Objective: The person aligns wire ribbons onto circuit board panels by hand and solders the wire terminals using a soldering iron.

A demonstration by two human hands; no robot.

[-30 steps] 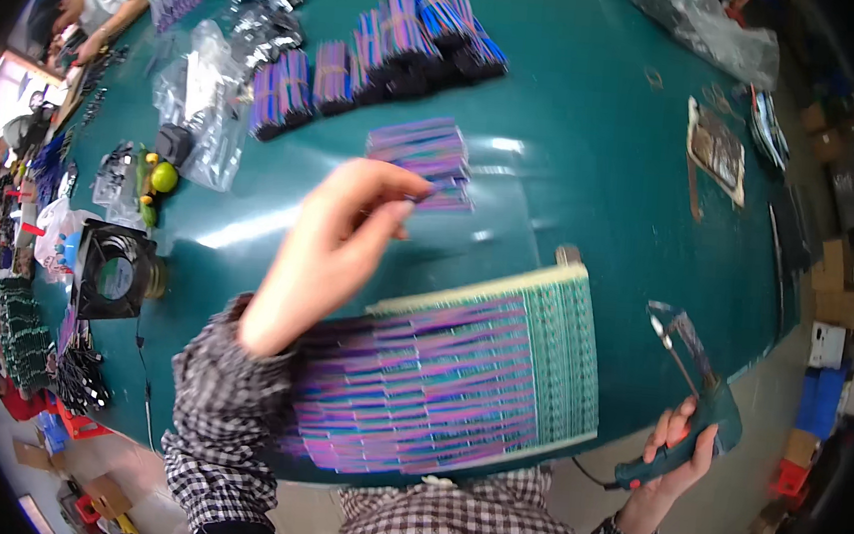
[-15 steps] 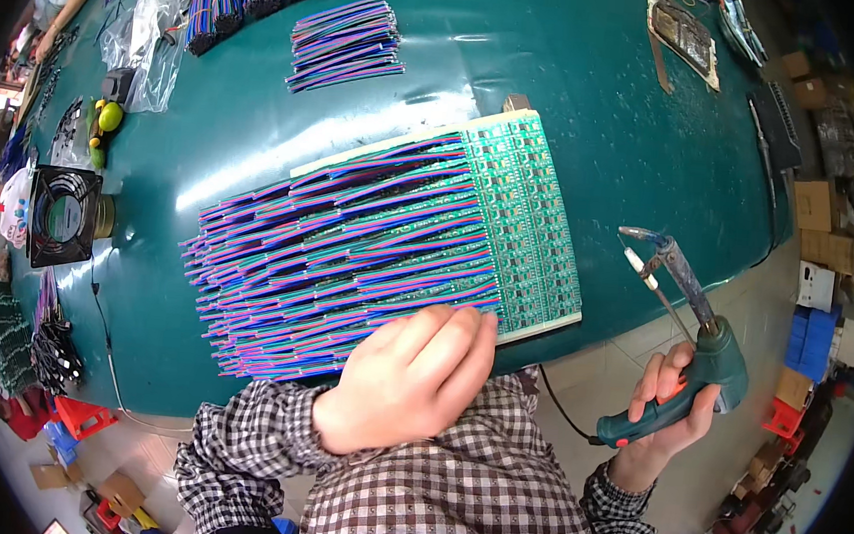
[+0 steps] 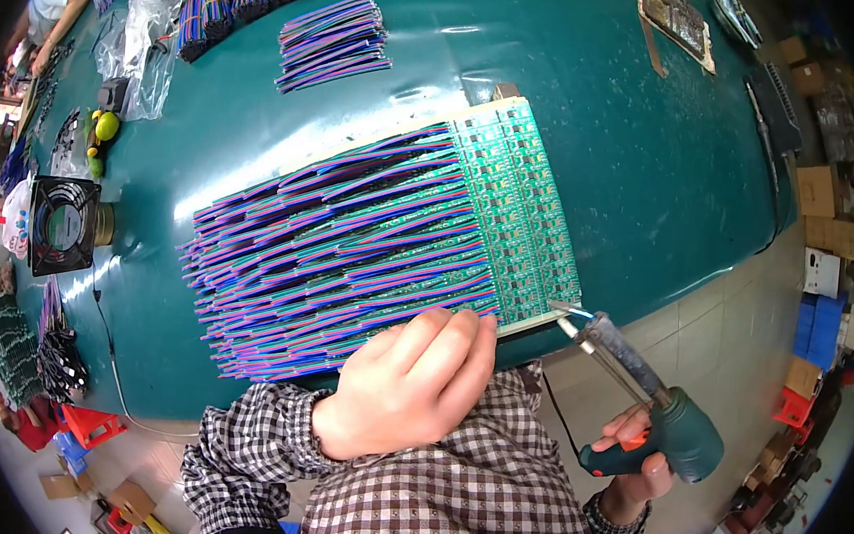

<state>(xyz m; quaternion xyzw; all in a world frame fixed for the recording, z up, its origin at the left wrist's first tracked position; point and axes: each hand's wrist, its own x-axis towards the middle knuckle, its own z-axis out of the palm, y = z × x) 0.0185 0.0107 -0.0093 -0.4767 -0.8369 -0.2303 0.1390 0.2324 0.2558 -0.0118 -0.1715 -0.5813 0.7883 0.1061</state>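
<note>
My left hand is closed, its bent fingers resting at the near edge of a green circuit board panel, by the wire ends. Whatever its fingertips pinch is hidden beneath them. Many strips of thin multicoloured ribbon wire lie side by side over the panel's left part and run out to the left. My right hand grips a green soldering gun by its handle, index finger near the orange trigger. The gun's metal tip and the white-ended feed tube beside it point left, at the panel's near right corner.
A loose stack of ribbon wires lies farther back on the green table. At the left stand a black fan and a plastic bag. A dirty tray sits far right. Another person's arm reaches in far left.
My right hand has brought the soldering gun left and down, from beside the panel to its near right corner. My left hand stays about where it was.
</note>
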